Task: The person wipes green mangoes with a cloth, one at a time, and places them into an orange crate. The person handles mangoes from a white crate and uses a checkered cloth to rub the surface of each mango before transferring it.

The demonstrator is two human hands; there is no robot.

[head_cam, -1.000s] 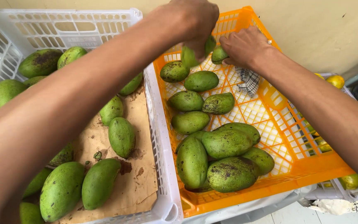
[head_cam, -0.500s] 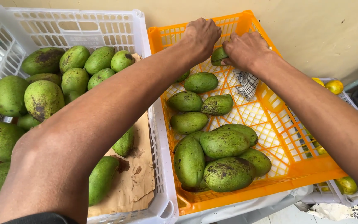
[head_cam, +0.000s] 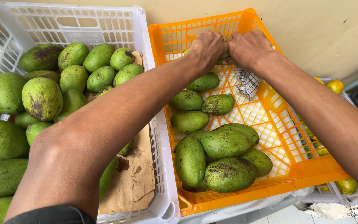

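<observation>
Both my hands meet at the far end of an orange crate (head_cam: 307, 166). My left hand (head_cam: 206, 47) and my right hand (head_cam: 249, 49) are closed together over a small green mango (head_cam: 223, 58), mostly hidden under the fingers. Several green mangoes (head_cam: 224, 143) lie in the orange crate, the nearest just below my hands. A checked cloth (head_cam: 247, 81) lies on the crate floor under my right wrist.
A white crate (head_cam: 154, 137) on the left holds many green mangoes (head_cam: 42, 97) on brown paper (head_cam: 135, 174). A beige wall (head_cam: 320, 29) stands behind. Yellowish fruit (head_cam: 334, 86) sits in another crate at the right, lower down.
My left hand swung from the crate's back left corner rightward to join my right hand. The view shifted, showing more of the white crate's mangoes.
</observation>
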